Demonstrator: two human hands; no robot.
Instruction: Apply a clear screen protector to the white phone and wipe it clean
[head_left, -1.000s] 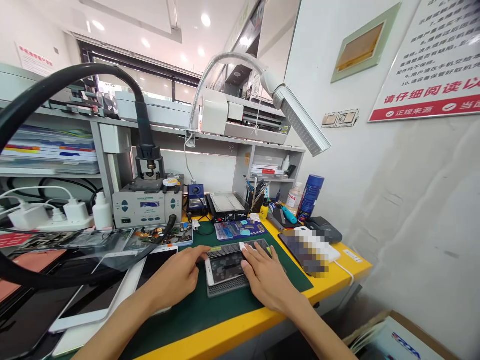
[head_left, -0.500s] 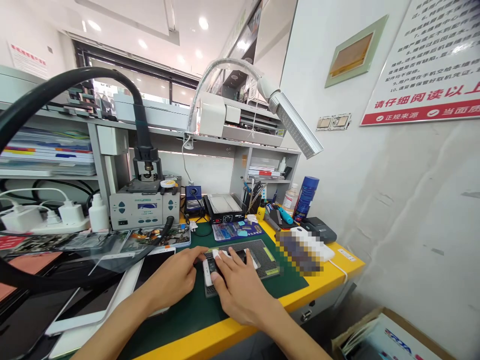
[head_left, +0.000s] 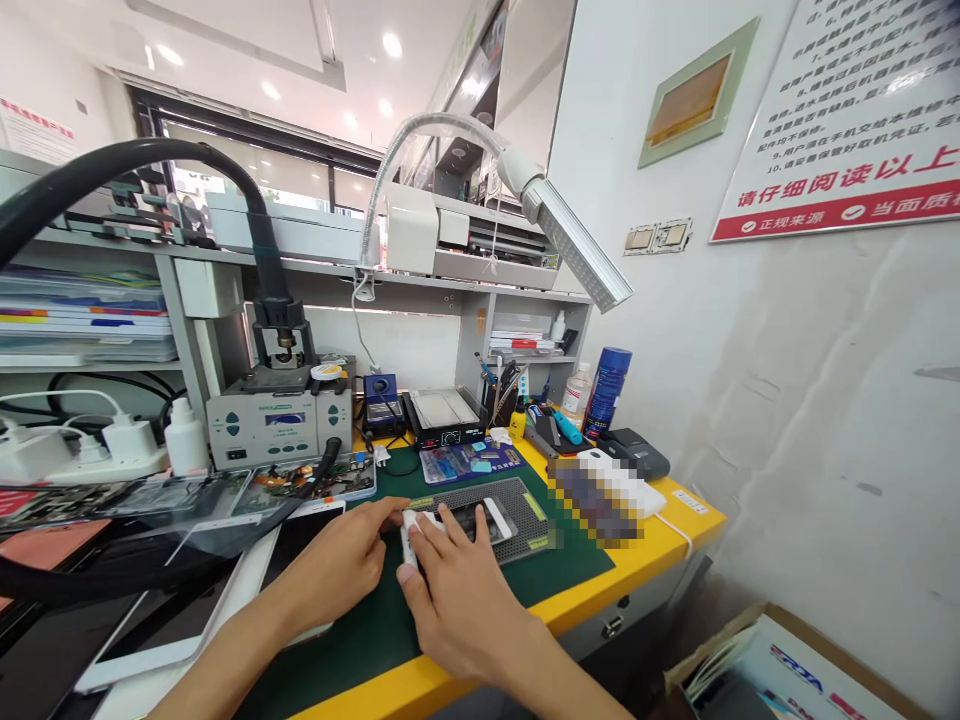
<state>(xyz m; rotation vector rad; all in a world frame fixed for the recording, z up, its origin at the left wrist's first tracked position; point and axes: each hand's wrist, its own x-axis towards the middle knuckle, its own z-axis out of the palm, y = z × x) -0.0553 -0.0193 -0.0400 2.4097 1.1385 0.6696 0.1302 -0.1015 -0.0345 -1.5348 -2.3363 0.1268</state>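
Note:
A white-framed smartphone (head_left: pixel 495 520) with a dark screen lies face up on a grey perforated mat (head_left: pixel 534 530). My left hand (head_left: pixel 341 555) has its fingers curled, with the fingertips holding the phone's left end. My right hand (head_left: pixel 461 600) lies over the phone, pressing a small white cloth or wipe (head_left: pixel 420 527) onto its left part. The thumb is at the near edge; the other fingers reach across the screen. Both the phone's left half and much of the wipe are hidden under my fingers.
Left of my hands lie several tablets and phones (head_left: pixel 150 655), with a black hose arching above. A hot-air station (head_left: pixel 277 425) stands behind. A blue card of parts (head_left: pixel 469 460), a hotplate (head_left: pixel 446 425), and a blue can (head_left: pixel 609 390) are at the back. The yellow edge (head_left: pixel 585 600) runs in front.
My right hand has slid left with the white wipe toward the phone's left end, uncovering the right end of the phone. My left hand stays at the phone's edge. The view has shifted slightly.

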